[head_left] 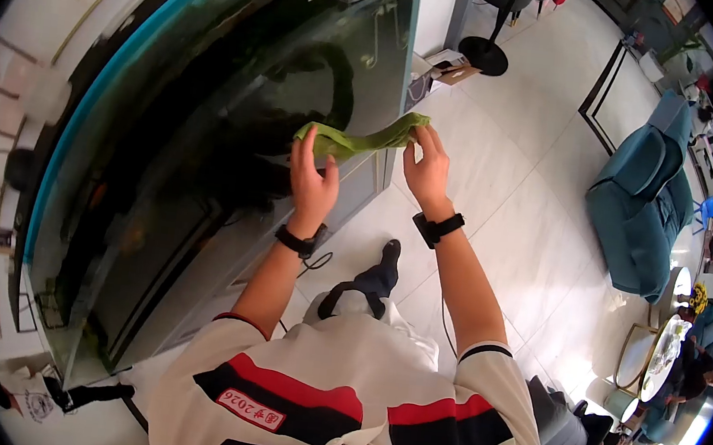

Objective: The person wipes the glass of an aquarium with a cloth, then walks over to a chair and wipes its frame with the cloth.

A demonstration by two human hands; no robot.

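A green cloth (365, 141) hangs between my two hands, bunched and slightly twisted, in front of the glass of a large fish tank (374, 59). My left hand (313, 185) grips the cloth's left end between thumb and fingers, close to the tank's front glass. The right end is pinched in the fingertips of my right hand (428, 167), beside the tank's corner. Both wrists wear black bands.
The tank's cabinet (360, 190) stands below the glass, with a dark cable near it. A teal armchair (641, 200) is to the right on the tiled floor (507, 195). Boxes (453, 66) lie beyond the tank. Other people sit at the far right; one person (34, 397) appears lower left.
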